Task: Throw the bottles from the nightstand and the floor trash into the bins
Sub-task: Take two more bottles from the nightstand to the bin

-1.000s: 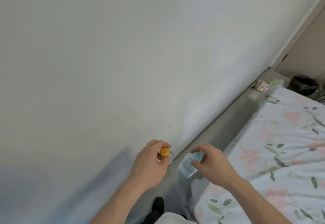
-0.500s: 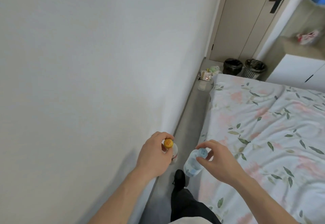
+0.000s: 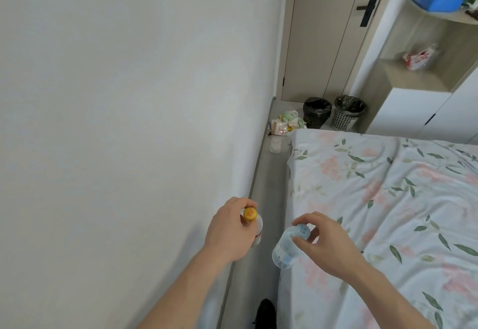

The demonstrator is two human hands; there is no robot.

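Plastic bottles (image 3: 288, 247) in both hands (image 3: 324, 244)

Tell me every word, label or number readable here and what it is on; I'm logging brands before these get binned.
Nothing can be read.
Yellow cap in the left hand: red print, too blurred.
Clear bottle in the right hand: blue cap and label marks, too blurred.
Red-and-white bag on the shelf: print too small.

You stood in a narrow strip of grey floor (image 3: 269, 173) btwn a plain white wall (image 3: 116, 96) on your left & a bed (image 3: 388, 212) w/ floral sheet on your right. Beige door (image 3: 323, 31) w/ black handle (image 3: 367, 9) closed the far end. White cabinet (image 3: 413, 111) & open wood shelves (image 3: 413, 75) sat at far right. Even, soft light.
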